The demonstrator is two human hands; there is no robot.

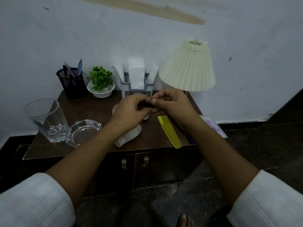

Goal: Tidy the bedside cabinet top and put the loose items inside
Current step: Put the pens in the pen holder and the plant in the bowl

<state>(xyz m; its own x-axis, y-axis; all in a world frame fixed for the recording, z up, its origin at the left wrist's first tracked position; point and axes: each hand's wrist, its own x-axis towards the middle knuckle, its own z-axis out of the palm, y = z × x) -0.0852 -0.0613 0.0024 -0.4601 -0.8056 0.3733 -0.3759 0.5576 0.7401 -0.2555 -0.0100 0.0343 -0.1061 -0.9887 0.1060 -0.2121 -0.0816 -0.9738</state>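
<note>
My left hand [131,110] and my right hand [172,105] meet above the middle of the dark wooden cabinet top [91,110]. Both pinch a small dark object [148,104], mostly hidden by the fingers; I cannot tell what it is. Under my right wrist lies a yellow comb [170,133], with a dark pen [186,135] beside it. A whitish cloth-like item [129,136] lies under my left forearm. A tall glass [47,120] and a glass ashtray [83,131] stand at the left front.
At the back stand a black mesh pen holder [73,82], a small green plant in a white bowl [100,84], a grey tissue holder [136,84] and a cream pleated lamp [188,68]. A framed picture [213,125] sits at the right edge. Two cabinet doors [147,167] below are closed.
</note>
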